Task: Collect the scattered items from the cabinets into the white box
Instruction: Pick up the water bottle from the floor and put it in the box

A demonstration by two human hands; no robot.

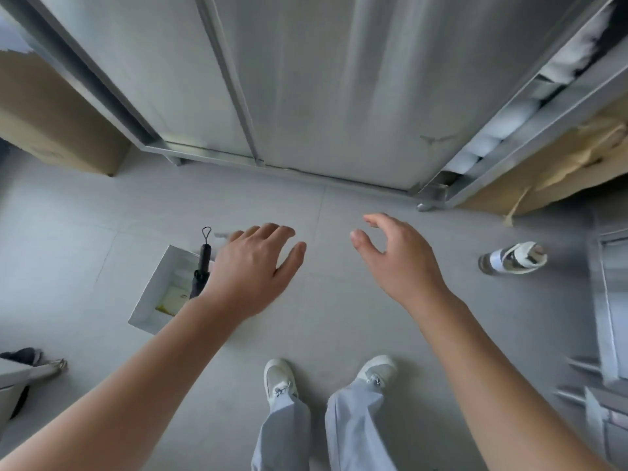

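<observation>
A white box stands on the grey floor at the left, partly behind my left forearm. In it lie a folded black umbrella, its strap loop poking over the far rim, and a pale yellow-green packet. My left hand hovers beside the box's right edge with fingers relaxed, holding nothing. My right hand is raised in front of me, loosely curved and empty. A clear bottle with a white handle lies on its side on the floor to the right. The metal cabinet doors ahead are closed.
A cardboard box stands at the far left and torn brown paper sits under a shelf rack at the right. Metal framing lines the right edge. My white shoes stand on open floor below.
</observation>
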